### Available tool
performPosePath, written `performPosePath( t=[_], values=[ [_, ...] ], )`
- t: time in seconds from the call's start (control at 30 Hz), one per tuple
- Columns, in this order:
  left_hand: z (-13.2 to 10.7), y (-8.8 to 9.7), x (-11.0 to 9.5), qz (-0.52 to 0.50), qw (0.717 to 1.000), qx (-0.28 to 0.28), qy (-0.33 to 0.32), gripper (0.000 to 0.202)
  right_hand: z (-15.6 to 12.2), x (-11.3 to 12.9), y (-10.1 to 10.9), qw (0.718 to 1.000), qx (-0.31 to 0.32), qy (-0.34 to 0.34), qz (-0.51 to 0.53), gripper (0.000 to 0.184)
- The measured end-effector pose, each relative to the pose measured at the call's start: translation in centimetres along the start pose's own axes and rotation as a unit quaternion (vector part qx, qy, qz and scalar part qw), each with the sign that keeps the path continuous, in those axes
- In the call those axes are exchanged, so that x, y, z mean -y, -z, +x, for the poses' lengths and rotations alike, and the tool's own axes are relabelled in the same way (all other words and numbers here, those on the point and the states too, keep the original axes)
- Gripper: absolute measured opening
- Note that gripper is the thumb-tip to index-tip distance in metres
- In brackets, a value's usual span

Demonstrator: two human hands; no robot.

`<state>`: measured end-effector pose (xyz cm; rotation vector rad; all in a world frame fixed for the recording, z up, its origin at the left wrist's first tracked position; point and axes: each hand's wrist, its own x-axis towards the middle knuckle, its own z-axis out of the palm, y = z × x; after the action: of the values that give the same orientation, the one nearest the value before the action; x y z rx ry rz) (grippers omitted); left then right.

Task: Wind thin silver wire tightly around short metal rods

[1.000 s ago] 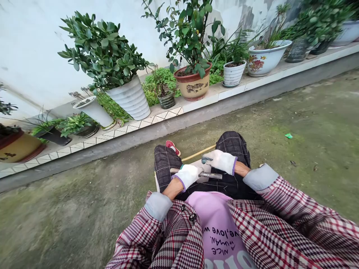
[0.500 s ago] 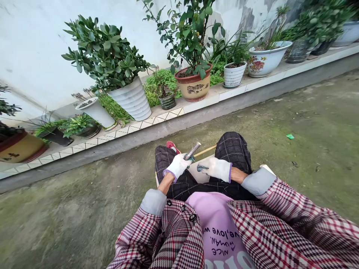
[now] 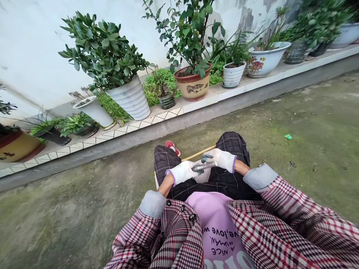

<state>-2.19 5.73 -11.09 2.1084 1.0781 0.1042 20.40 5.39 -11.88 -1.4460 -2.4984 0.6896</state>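
My left hand [image 3: 183, 172], in a white glove with a purple cuff and dark fingertips, is closed round a short silvery metal rod [image 3: 204, 166]. The rod points right, lies nearly level and is slightly blurred. My right hand [image 3: 221, 159], gloved the same way, hovers at the rod's far end with its dark fingertips just above it. Its fingers look loosely apart; whether they touch the rod is hard to make out. Under both hands, between my knees, is a pale flat surface [image 3: 203, 177]. A thin yellowish strip [image 3: 198, 153] runs from knee to knee.
A low tiled ledge [image 3: 200, 108] crosses in front of me, bearing several potted plants, among them a ribbed white pot [image 3: 131, 99] and a brown-rimmed pot [image 3: 193, 89]. A red shoe [image 3: 172, 147] shows beyond my left knee. A green scrap [image 3: 288, 136] lies on the concrete.
The metal rod has swung from pointing up and away to lying nearly level toward the right. My right hand has moved up and slightly right, over the rod's end.
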Motion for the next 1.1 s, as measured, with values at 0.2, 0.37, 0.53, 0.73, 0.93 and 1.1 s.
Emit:
performPosePath(
  t=[0.2,0.37,0.53,0.73,0.93,1.1],
  values=[
    [0.5,1.8,0.5,-0.199,0.968,-0.126,0.088,0.031,-0.1,1.8,-0.4,0.994,0.011,-0.059,0.094,0.029],
    [1.5,1.3,2.1,-0.083,0.976,-0.155,0.128,0.024,-0.9,3.9,-1.8,0.998,0.04,0.013,0.04,0.029],
    [1.8,-0.9,2.3,0.267,0.956,-0.073,0.096,0.023,-1.2,4.2,-1.7,0.999,0.019,0.037,0.003,0.031],
    [1.7,-2.6,1.2,0.341,0.938,-0.006,0.066,0.029,-0.7,2.0,0.2,1.0,0.009,-0.001,0.013,0.025],
    [0.8,-1.9,0.2,0.381,0.923,0.04,0.044,0.028,-0.2,0.9,-0.3,1.0,0.001,0.004,-0.01,0.022],
    [0.3,-1.4,-0.7,0.117,0.992,0.036,0.014,0.013,0.1,0.5,-0.2,0.999,-0.011,-0.04,0.035,0.019]
  ],
)
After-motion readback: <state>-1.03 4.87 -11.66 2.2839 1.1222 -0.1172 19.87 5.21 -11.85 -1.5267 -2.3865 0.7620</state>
